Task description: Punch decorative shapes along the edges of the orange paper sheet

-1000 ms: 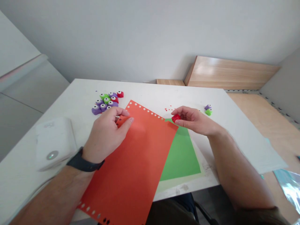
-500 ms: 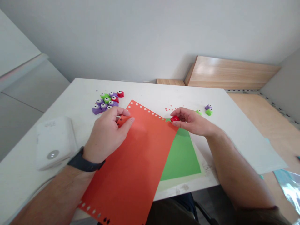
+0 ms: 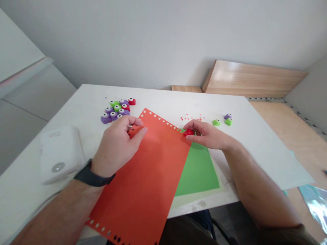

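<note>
In the right grip (image 3: 206, 135): red craft punch (image 3: 188, 132) pinched at the orange paper's (image 3: 143, 180) punched edge | left grip (image 3: 114, 143) pinching its left edge | green paper (image 3: 196, 170) beneath, below right grip, near the table (image 3: 245, 136) edge

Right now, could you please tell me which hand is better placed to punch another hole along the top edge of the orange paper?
The right hand, I think: it holds the red paper punch right at the edge of the orange paper. The left hand is pinching that paper farther along the same edge, so it looks occupied.
</note>
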{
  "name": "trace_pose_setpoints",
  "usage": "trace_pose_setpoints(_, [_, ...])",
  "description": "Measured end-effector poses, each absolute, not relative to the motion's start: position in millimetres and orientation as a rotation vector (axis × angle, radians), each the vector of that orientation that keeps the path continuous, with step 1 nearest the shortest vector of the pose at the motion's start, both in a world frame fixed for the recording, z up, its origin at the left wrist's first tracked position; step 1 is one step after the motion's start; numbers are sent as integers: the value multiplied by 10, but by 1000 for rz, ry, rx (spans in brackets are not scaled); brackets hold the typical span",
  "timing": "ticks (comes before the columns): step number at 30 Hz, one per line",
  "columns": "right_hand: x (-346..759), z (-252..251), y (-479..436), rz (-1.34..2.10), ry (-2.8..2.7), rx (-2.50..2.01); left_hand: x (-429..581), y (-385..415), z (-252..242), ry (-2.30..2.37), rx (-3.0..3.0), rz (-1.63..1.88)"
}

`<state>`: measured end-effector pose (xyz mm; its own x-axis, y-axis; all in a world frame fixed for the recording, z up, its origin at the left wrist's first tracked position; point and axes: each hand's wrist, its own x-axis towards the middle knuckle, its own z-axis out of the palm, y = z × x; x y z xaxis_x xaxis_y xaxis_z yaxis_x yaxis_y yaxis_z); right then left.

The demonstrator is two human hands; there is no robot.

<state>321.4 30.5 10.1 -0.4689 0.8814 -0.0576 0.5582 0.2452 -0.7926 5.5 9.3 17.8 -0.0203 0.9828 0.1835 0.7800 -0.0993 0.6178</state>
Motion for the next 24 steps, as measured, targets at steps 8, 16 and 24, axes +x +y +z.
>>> trace_pose_setpoints(8, [3196,105,295,1066,-2148,-1318,57,94,184,1848,1929,826])
trace_pose_setpoints(16, [3211,131,314,1089,-2152,-1332,56,103,174,1844,1944,855])
trace_pose_setpoints(24, [3260,130,330,1098,-2194,-1309,62,101,181,1843,1931,849])
